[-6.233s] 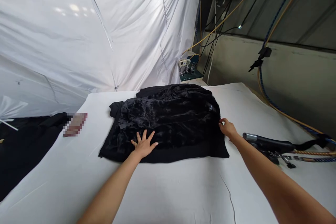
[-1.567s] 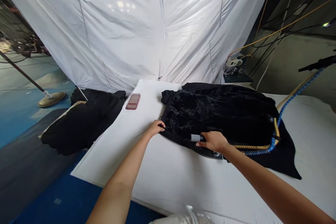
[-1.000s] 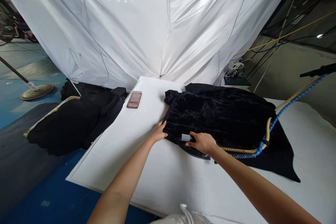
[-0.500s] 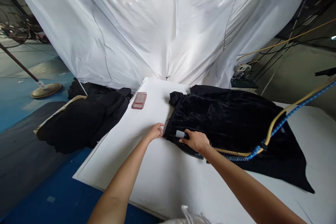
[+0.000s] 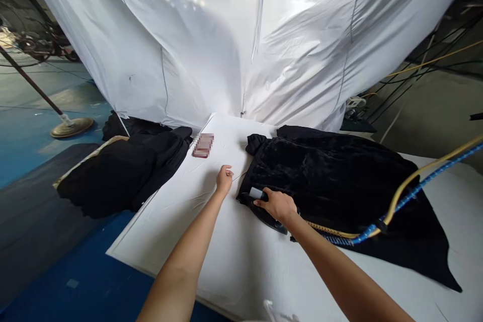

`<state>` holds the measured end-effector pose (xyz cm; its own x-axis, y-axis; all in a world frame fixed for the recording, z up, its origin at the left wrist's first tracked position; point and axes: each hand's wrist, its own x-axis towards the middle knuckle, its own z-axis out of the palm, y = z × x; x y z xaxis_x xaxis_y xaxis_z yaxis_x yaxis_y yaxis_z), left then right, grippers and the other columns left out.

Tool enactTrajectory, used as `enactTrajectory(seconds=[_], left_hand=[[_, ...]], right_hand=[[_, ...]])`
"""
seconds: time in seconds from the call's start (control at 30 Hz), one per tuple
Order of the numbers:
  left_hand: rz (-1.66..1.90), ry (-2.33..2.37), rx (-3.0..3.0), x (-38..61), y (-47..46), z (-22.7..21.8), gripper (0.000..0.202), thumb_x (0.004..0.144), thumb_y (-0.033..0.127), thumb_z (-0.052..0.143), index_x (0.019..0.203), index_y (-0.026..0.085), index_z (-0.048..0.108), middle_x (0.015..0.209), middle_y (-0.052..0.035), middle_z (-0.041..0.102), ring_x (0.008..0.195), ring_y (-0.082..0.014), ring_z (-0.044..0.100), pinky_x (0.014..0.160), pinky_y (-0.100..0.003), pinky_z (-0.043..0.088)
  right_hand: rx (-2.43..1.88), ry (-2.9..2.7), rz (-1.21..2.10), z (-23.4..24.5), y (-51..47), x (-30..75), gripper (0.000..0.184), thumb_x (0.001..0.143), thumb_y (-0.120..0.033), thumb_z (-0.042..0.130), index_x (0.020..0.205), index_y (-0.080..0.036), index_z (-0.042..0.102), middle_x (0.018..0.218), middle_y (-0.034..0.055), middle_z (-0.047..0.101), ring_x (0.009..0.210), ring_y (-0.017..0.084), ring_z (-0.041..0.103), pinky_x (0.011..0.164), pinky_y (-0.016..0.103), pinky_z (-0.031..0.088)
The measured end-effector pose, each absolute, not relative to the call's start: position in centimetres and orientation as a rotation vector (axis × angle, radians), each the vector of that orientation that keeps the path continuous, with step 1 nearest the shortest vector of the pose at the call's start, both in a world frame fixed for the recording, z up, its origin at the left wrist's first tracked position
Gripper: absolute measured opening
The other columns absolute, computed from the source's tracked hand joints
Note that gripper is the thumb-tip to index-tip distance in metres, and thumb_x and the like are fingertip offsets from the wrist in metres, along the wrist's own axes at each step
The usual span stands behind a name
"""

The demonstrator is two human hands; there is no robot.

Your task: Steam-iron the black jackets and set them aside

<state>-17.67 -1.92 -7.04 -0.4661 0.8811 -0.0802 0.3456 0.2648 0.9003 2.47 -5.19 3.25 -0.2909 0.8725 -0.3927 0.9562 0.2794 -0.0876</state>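
My right hand (image 5: 278,205) is wrapped around the handle of a dark steam iron (image 5: 269,222) with a grey front part. The iron rests at the near left corner of a black velvety garment (image 5: 324,171) spread over the white table. Left of the garment's waist-like edge, my left hand (image 5: 224,180) is raised just above the table with its fingers curled together. A thin thread (image 5: 239,176) runs from these fingers to the garment's edge. A yellow and blue hose (image 5: 372,229) trails from the iron to the right.
A white padded table (image 5: 177,226) lies beneath, with a pixelated reddish object (image 5: 204,145) near its left edge. Black cloth (image 5: 124,176) is heaped to the left. A white sheet (image 5: 211,50) hangs behind. A round stand base (image 5: 71,128) is on the floor.
My left hand has moved off the garment's edge, up and slightly left, drawing the thread with it. My right hand and the iron have shifted slightly left, and the view has tilted a little.
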Motion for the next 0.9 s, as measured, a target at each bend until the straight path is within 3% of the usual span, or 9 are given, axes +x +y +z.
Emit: enactTrajectory(seconds=[0.23,0.9], left_hand=[[1.628,1.864,1.092,-18.5,-3.9,-3.2,0.026,0.073,0.008,0.041,0.094,0.020,0.049,0.074,0.0018,0.060,0.074,-0.0097,0.058,0.076,-0.023,0.043],[1.703,1.860,1.039,-17.7,-7.3,0.1,0.019,0.075,0.014,0.042,0.090,0.019,0.052,0.078,-0.0010,0.061,0.076,-0.0114,0.057,0.072,-0.023,0.044]], right_hand=[[1.730,2.219,-0.542,3.3,-4.6,0.6,0.054,0.071,-0.069,0.039,0.102,-0.028,0.057,0.093,0.0062,0.066,0.087,0.026,0.060,0.068,0.033,0.043],[1.657,2.216,-0.569,3.3,-1.9,-2.4,0.060,0.068,-0.070,0.042,0.098,-0.023,0.063,0.100,0.0103,0.064,0.093,0.028,0.059,0.071,0.035,0.044]])
